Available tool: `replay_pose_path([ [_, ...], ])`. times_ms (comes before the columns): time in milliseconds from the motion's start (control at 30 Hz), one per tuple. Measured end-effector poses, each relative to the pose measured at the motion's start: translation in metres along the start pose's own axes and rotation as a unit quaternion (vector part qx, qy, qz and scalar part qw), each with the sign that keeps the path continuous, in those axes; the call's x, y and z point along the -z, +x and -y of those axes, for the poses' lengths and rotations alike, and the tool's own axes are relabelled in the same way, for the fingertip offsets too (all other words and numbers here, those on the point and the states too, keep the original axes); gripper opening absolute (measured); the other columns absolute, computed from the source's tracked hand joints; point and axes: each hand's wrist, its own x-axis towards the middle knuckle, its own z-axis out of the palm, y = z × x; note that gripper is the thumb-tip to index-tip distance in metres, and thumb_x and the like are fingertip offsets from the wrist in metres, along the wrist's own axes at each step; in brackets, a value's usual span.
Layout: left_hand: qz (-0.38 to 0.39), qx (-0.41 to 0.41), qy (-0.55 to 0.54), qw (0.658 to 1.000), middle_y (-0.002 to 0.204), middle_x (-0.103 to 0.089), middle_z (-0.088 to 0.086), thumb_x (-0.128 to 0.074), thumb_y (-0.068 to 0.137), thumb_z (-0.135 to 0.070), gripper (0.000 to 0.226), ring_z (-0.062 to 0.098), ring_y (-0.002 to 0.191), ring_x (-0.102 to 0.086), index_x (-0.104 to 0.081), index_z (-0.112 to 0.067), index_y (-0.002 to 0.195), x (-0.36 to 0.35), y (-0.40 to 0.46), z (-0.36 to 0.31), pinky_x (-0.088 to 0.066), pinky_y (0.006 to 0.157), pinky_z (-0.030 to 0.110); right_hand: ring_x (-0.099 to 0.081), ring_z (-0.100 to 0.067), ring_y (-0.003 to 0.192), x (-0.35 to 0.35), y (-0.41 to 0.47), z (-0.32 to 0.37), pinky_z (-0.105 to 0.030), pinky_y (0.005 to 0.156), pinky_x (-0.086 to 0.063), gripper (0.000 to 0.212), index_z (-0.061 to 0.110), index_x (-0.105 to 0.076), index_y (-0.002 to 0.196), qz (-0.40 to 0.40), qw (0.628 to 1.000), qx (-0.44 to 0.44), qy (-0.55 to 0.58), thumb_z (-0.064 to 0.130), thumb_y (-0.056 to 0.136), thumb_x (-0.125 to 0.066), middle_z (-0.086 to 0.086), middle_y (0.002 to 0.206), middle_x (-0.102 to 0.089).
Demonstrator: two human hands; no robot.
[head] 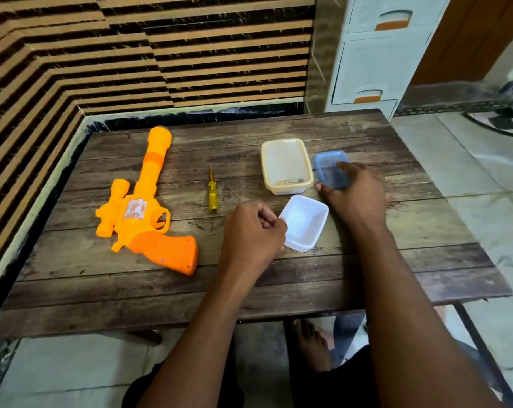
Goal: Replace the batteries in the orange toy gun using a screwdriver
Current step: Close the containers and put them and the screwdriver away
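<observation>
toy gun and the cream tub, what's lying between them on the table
In the head view, only the yellow screwdriver lies between the orange toy gun and the cream tub, tip pointing away; otherwise bare wooden table.

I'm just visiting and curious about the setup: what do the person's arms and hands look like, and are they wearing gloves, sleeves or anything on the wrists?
Both arms are bare up to the frame edge. The left hand and right hand are bare too: no gloves, rings, watch or bands show, and no cables or markings.
</observation>
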Motion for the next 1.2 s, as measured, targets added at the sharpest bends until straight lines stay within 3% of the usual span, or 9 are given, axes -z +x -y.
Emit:
replay_pose_path([
  [267, 0.008, 0.021, -0.031, 0.999, 0.061, -0.071, 0.008, -0.072, 0.09, -0.008, 0.012, 0.013, 0.047, -0.071, -0.066, -0.008, 0.079, 0.009, -0.002, -0.005, -0.059, 0.05, 0.031, -0.063, -0.04, 0.116, 0.004, -0.006, 0.01, -0.048, 0.091, -0.059, 0.078, 0.007, -0.069, 0.124, -0.062, 0.994, -0.078, 0.043, 0.051, 0.061, -0.083, -0.019, 0.116, -0.073],
  [400, 0.014, 0.037, -0.042, 0.998, 0.061, -0.07, 0.006, -0.072, 0.091, -0.01, 0.013, 0.014, 0.049, -0.073, -0.066, -0.006, 0.08, 0.003, -0.003, -0.007, -0.058, 0.052, 0.031, -0.067, -0.037, 0.114, 0.018, -0.013, 0.018, -0.041, 0.09, -0.056, 0.068, 0.005, -0.071, 0.121, -0.099, 0.979, -0.113, 0.137, 0.043, 0.067, -0.088, -0.019, 0.117, -0.074],
  [533, 0.01, 0.032, -0.012, 0.999, 0.063, -0.071, 0.002, -0.072, 0.092, -0.033, 0.029, 0.017, 0.057, -0.074, -0.066, -0.011, 0.075, -0.003, -0.002, -0.005, -0.06, 0.056, 0.035, -0.073, -0.029, 0.105, 0.033, -0.031, 0.03, -0.038, 0.092, -0.059, 0.07, 0.007, -0.074, 0.124, -0.14, 0.968, -0.078, 0.194, 0.043, 0.065, -0.085, -0.012, 0.113, -0.078],
  [633, -0.082, -0.043, 0.08, 0.992, 0.061, -0.065, -0.004, -0.065, 0.097, -0.043, 0.039, 0.014, 0.059, -0.064, -0.063, -0.018, 0.067, 0.001, -0.003, -0.006, -0.052, 0.054, 0.036, -0.075, -0.021, 0.096, 0.037, -0.05, 0.039, -0.041, 0.088, -0.062, 0.07, 0.013, -0.075, 0.121, -0.126, 0.966, -0.053, 0.221, 0.049, 0.06, -0.079, -0.003, 0.108, -0.079],
  [767, -0.109, -0.078, -0.121, 0.984, 0.075, -0.073, -0.002, -0.057, 0.099, -0.053, 0.037, 0.018, 0.066, -0.071, -0.072, -0.02, 0.09, 0.01, -0.003, -0.019, -0.06, 0.06, 0.045, -0.072, 0.0, 0.091, 0.044, -0.069, 0.05, -0.034, 0.087, -0.064, 0.071, 0.017, -0.071, 0.127, -0.04, 0.971, 0.03, 0.235, 0.042, 0.063, -0.089, 0.009, 0.111, -0.075],
  [900, -0.103, -0.063, -0.212, 0.97, 0.086, -0.077, 0.003, -0.072, 0.095, -0.035, 0.028, 0.022, 0.077, -0.076, -0.074, -0.012, 0.111, 0.012, -0.004, -0.021, -0.064, 0.068, 0.052, -0.07, -0.013, 0.107, 0.048, -0.084, 0.054, -0.036, 0.092, -0.061, 0.083, 0.017, -0.065, 0.137, 0.033, 0.978, 0.131, 0.16, 0.049, 0.065, -0.091, 0.002, 0.125, -0.071],
  [1033, -0.104, -0.075, -0.202, 0.971, 0.085, -0.077, -0.002, -0.068, 0.098, -0.015, 0.014, 0.013, 0.076, -0.075, -0.076, -0.018, 0.11, 0.014, -0.001, -0.016, -0.064, 0.067, 0.045, -0.074, -0.011, 0.098, 0.049, -0.082, 0.047, -0.035, 0.088, -0.064, 0.073, 0.012, -0.066, 0.138, 0.078, 0.97, 0.08, 0.215, 0.037, 0.075, -0.094, 0.004, 0.116, -0.074],
  [1133, -0.07, -0.092, -0.152, 0.982, 0.094, -0.078, -0.004, -0.063, 0.098, -0.023, 0.023, 0.008, 0.088, -0.074, -0.079, -0.013, 0.11, 0.013, 0.004, -0.011, -0.062, 0.074, 0.038, -0.078, -0.018, 0.081, 0.046, -0.076, 0.036, -0.048, 0.081, -0.065, 0.041, 0.012, -0.076, 0.118, 0.079, 0.968, 0.038, 0.234, 0.03, 0.083, -0.089, 0.005, 0.087, -0.076],
  [1200, -0.031, -0.107, -0.082, 0.99, 0.084, -0.073, 0.003, -0.061, 0.098, -0.027, 0.026, 0.009, 0.077, -0.066, -0.08, -0.009, 0.096, 0.008, 0.007, -0.009, -0.052, 0.065, 0.034, -0.076, -0.024, 0.077, 0.045, -0.073, 0.032, -0.039, 0.075, -0.06, 0.014, 0.014, -0.079, 0.098, 0.053, 0.979, 0.029, 0.194, 0.022, 0.088, -0.083, 0.002, 0.075, -0.075],
])
